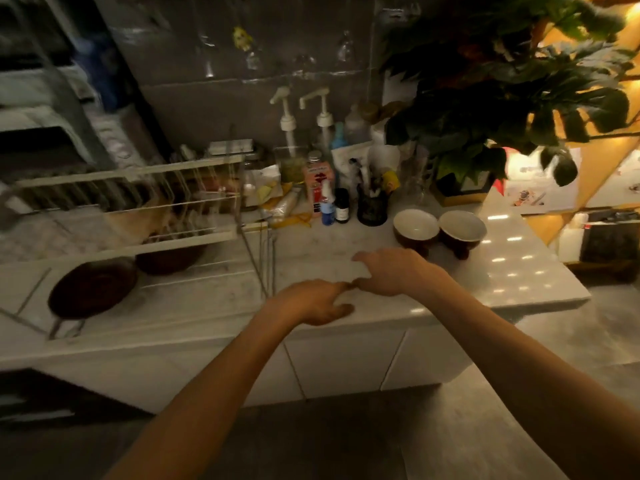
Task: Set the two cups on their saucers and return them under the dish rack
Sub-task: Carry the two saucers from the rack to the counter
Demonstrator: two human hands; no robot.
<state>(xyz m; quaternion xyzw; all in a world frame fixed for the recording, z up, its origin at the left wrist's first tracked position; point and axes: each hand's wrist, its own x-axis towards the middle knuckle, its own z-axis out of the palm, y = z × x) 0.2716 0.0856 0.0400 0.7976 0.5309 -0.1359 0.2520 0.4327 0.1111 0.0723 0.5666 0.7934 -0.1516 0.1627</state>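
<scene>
Brown cups [438, 233] near counter's right edge [540, 271] — empty hands [313, 304] apart.

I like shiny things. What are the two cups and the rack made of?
The two cups look like glazed ceramic: glossy brown outside, smooth white inside. The dish rack looks like thin metal wire with a pale coating, though blur makes that uncertain. The counter seems to be polished stone, since lights reflect on it.

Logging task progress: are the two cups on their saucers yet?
No. Both cups stand upright on the bare counter; the saucers lie apart under the dish rack.
</scene>
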